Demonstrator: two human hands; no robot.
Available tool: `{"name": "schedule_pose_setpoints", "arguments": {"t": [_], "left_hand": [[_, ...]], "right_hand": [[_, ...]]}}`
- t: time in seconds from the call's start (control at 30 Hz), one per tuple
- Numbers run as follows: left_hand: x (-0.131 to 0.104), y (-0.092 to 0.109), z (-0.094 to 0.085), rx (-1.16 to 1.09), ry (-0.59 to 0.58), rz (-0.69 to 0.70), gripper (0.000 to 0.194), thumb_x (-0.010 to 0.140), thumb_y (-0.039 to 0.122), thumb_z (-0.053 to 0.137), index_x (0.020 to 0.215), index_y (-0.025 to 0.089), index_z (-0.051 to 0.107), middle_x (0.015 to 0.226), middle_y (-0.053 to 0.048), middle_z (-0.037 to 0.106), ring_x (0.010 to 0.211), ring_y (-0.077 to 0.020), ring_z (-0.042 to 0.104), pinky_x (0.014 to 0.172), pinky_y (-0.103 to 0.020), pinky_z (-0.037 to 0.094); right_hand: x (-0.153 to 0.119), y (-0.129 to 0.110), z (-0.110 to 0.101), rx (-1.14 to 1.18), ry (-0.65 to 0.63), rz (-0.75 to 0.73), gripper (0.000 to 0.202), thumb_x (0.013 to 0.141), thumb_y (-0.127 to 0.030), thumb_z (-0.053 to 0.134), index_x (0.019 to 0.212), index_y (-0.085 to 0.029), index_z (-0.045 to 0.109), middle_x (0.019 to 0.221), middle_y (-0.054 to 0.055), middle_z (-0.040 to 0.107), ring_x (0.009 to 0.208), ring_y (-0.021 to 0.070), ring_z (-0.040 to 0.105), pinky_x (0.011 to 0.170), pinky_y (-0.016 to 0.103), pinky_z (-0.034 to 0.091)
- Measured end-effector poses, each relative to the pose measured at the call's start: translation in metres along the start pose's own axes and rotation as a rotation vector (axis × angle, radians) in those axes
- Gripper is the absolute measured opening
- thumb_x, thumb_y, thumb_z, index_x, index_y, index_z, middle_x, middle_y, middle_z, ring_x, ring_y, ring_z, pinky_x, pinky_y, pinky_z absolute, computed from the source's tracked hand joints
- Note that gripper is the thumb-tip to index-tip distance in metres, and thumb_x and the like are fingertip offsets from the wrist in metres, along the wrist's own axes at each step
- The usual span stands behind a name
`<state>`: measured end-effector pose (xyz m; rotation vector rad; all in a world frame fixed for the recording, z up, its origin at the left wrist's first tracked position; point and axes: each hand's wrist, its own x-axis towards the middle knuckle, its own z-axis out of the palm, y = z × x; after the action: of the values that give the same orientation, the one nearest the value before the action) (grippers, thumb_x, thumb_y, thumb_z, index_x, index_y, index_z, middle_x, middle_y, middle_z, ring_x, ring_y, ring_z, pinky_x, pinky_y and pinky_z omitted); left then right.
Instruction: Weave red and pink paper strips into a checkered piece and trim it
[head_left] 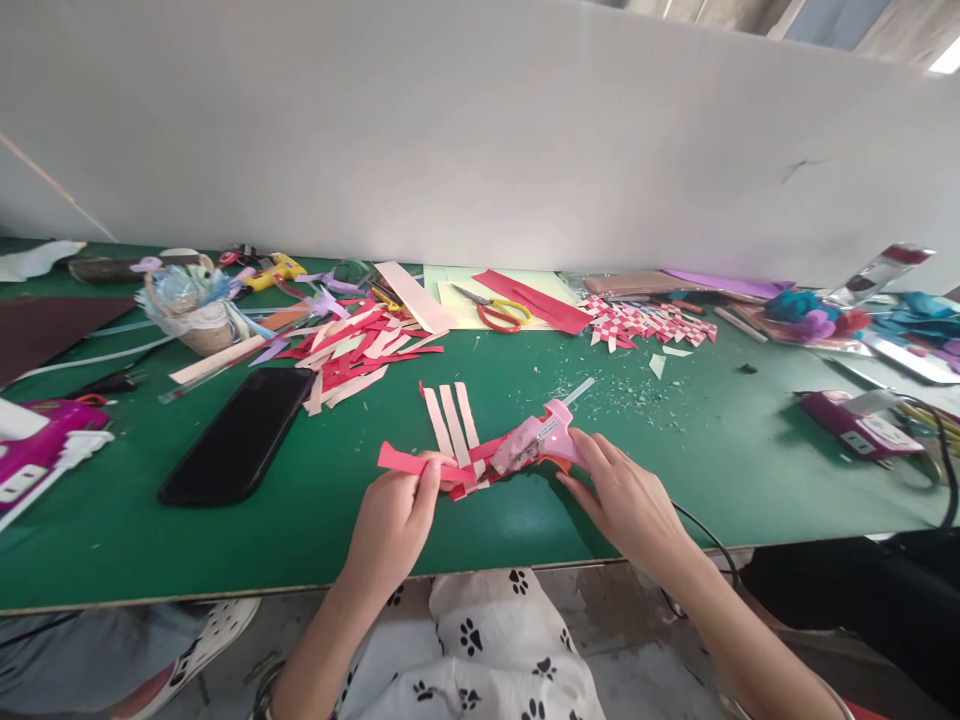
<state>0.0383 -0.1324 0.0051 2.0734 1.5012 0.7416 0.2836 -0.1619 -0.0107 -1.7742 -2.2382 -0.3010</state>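
Observation:
Between thumb and fingers, my left hand (399,515) pinches a red paper strip (401,460) that sticks out to the left. Under it lies a small weave of red and pale pink strips (453,420), with three pale ends pointing toward the wall. My right hand (626,495) is closed around a pink glue gun (551,432), a clear glue stick (579,391) poking out of its back. The gun's front reaches over the right part of the weave; its nozzle tip is hard to make out against the strips.
A black phone (238,435) and a heap of cut strips (360,345) lie to the left. Scissors (499,308) rest on paper sheets at the back, beside checkered woven pieces (649,320). Purple power strips (859,425) sit at both sides. A cord (709,532) hangs over the front edge.

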Motion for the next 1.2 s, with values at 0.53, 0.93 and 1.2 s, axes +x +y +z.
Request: {"name": "schedule_pose_setpoints", "arguments": {"t": [0.53,0.93,1.2], "left_hand": [[0.001,0.001,0.0,-0.013,0.001,0.017,0.045,0.092,0.034,0.024,0.092,0.019,0.066,0.052,0.0,0.059,0.059,-0.0188,0.062,0.057,-0.024,0.045],[0.001,-0.003,0.0,-0.013,-0.007,0.009,0.046,0.092,0.037,0.024,0.094,0.019,0.066,0.059,-0.001,0.064,0.051,-0.0169,0.059,0.052,-0.024,0.043],[0.002,-0.005,0.002,-0.028,-0.003,0.03,0.047,0.092,0.037,0.024,0.096,0.018,0.066,0.084,-0.006,0.071,0.066,-0.0184,0.064,0.06,-0.024,0.047]], "right_hand": [[-0.007,0.016,-0.006,-0.106,-0.05,0.124,0.026,0.093,-0.034,0.031,0.111,-0.019,0.043,0.091,0.007,0.062,0.071,0.0187,0.06,0.043,0.025,0.033],[-0.012,0.035,-0.01,-0.14,-0.055,0.208,0.026,0.093,-0.035,0.031,0.109,-0.02,0.044,0.089,0.005,0.061,0.069,0.0182,0.058,0.04,0.023,0.026],[-0.016,0.049,-0.013,-0.152,-0.049,0.247,0.025,0.092,-0.033,0.03,0.108,-0.021,0.045,0.089,0.006,0.06,0.069,0.0187,0.057,0.041,0.023,0.025]]}}
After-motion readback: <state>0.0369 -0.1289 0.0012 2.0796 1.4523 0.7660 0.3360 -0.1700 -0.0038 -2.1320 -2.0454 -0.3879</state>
